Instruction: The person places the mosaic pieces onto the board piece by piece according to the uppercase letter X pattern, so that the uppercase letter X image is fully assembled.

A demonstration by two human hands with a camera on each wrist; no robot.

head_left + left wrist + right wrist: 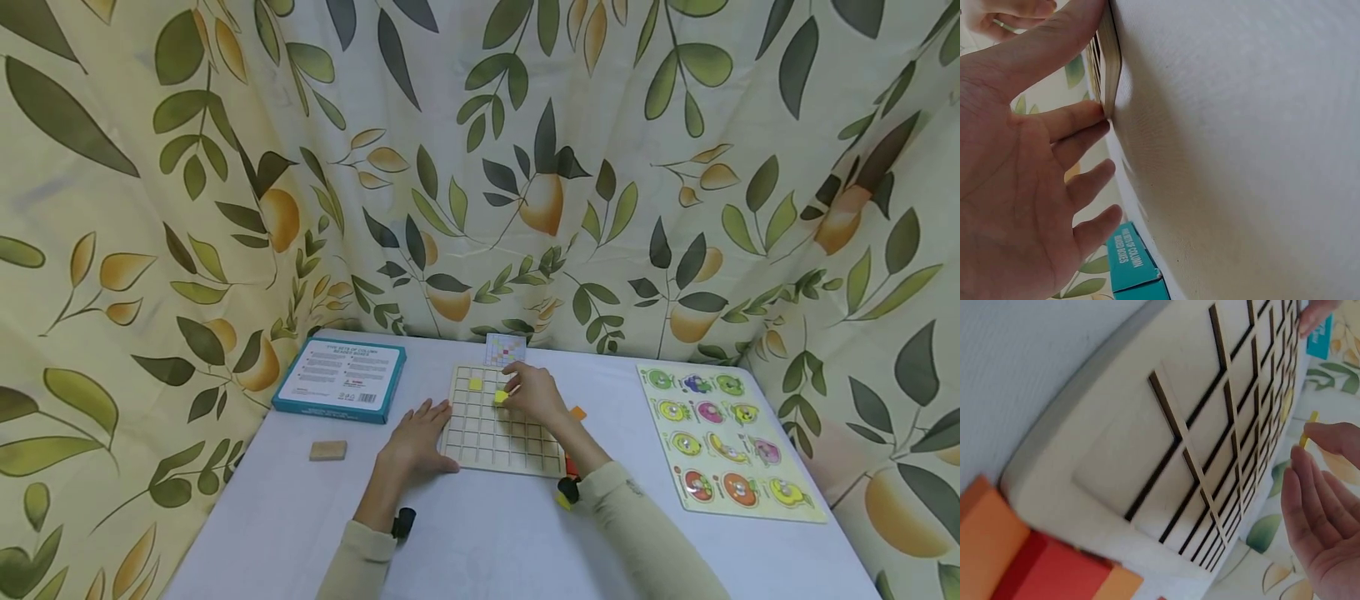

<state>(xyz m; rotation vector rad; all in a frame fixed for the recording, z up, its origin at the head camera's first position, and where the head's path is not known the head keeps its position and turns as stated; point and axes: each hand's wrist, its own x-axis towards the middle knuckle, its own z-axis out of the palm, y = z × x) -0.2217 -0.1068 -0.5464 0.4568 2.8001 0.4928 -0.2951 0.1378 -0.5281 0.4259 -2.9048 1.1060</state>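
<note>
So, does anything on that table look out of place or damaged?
I see no damage or spill. Slightly untidy, perhaps: orange pieces and red pieces lie loose beside the grid board's right edge, rather than on it.

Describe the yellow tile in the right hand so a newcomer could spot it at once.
On the white-covered table, find the pale grid board. Over its far half, the right hand pinches a small yellow tile. What sets it apart: its yellow neighbour to the left lies on the board, while this one is held.
</note>
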